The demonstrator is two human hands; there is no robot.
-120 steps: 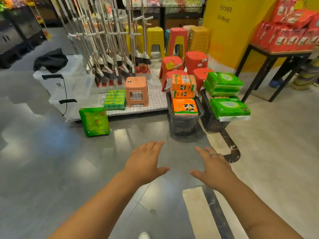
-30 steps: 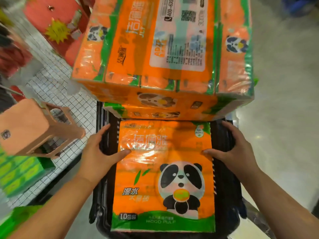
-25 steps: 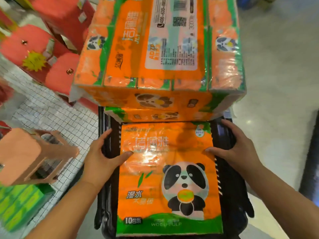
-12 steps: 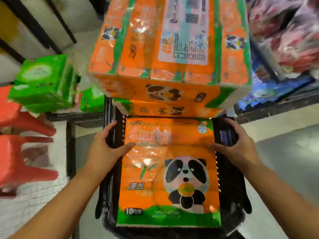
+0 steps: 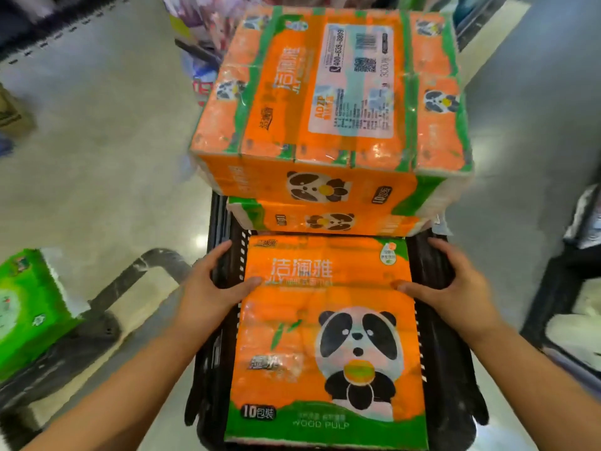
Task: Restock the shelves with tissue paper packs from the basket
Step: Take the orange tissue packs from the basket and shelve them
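Grey shop floor [image 5: 97, 157] is being crossed, prob. Loaded basket [image 5: 435, 320] is being gripped by rims, L hand [image 5: 208, 288] & R hand [image 5: 452, 288], thumbs pinning panda pack [image 5: 325, 336] between; stacked packs [image 5: 325, 109] beyond hands need keeping level.

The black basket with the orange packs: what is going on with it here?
A person grips the black basket by its two sides, the left hand on the left rim and the right hand on the right rim, both thumbs resting on the flat panda pack inside. A large orange pack sits on a thinner orange pack at the far end of the basket. No pack is lifted out yet.
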